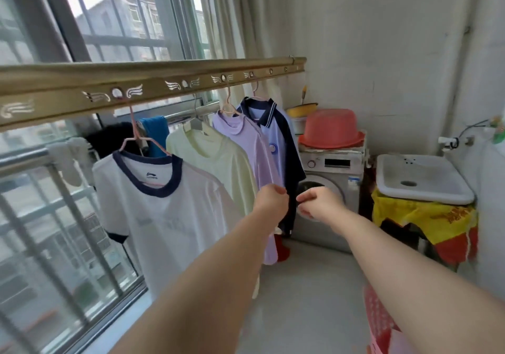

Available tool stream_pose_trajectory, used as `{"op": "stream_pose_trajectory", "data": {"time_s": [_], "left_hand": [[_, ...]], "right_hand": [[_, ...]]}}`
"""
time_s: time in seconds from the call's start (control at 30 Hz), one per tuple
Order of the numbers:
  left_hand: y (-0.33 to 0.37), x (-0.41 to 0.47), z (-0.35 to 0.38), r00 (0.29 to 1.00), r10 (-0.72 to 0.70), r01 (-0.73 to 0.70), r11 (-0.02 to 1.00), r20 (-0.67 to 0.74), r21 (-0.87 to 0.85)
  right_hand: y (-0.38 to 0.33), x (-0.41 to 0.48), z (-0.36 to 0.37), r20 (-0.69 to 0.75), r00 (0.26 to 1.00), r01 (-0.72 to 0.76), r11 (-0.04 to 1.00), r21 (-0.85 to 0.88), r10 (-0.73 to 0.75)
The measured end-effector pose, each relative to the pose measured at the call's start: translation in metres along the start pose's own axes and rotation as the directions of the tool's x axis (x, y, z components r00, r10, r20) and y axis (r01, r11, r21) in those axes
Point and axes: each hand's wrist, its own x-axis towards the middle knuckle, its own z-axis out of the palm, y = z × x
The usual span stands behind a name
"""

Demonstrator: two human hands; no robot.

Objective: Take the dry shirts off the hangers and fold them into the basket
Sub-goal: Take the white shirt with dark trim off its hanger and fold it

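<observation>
My left hand (272, 200) pinched the lilac shirt (254, 146) by its sleeve; my right hand (318, 203) curled just beside it, grip unclear. Left of them, the white shirt (164, 217) bore an unreadable collar label. The pink basket (379, 321) sat under my right forearm.

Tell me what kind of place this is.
Most likely a home's enclosed laundry balcony: shirts hang from a drying rail along the barred windows, a front-loading washing machine stands at the far end, and a utility sink sits beside it.

Soft daylight comes in through the window (109, 20). The picture is a bit blurry and bends at the edges.
</observation>
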Motion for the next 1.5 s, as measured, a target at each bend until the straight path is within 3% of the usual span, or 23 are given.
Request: {"op": "stream_pose_trajectory", "data": {"time_s": [0.27, 0.43, 0.63, 0.93, 1.27, 1.4, 1.5], "left_hand": [[0.010, -0.023, -0.095, 0.959, 0.024, -0.035, 0.999, -0.281, -0.036], [0.006, -0.018, -0.168, 0.875, 0.011, -0.052, 0.996, -0.484, -0.072], [-0.004, -0.004, -0.242, 0.802, 0.023, -0.030, 1.000, -0.597, -0.002], [-0.041, 0.023, -0.314, 0.796, -0.034, 0.005, 0.999, -0.604, -0.050], [-0.049, 0.051, -0.323, 0.868, -0.009, -0.045, 0.994, -0.497, -0.097], [-0.041, 0.057, -0.319, 0.841, 0.069, -0.103, 0.994, -0.536, -0.034], [-0.033, 0.054, -0.312, 0.765, 0.136, -0.123, 0.990, -0.630, 0.064]], "right_hand": [[-0.083, -0.011, 0.027, 0.154, 0.962, 0.243, 0.966, -0.090, -0.227], [-0.143, -0.021, 0.057, 0.210, 0.905, 0.400, 0.908, -0.123, -0.370], [-0.199, -0.017, 0.112, 0.191, 0.872, 0.486, 0.843, -0.229, -0.451], [-0.221, 0.006, 0.179, 0.088, 0.906, 0.412, 0.815, -0.408, -0.414], [-0.212, 0.018, 0.206, -0.209, 0.856, 0.437, 0.878, -0.197, -0.473], [-0.213, 0.020, 0.199, -0.292, 0.813, 0.502, 0.860, -0.087, -0.504], [-0.209, 0.017, 0.190, -0.250, 0.821, 0.530, 0.848, -0.005, -0.514]]}}
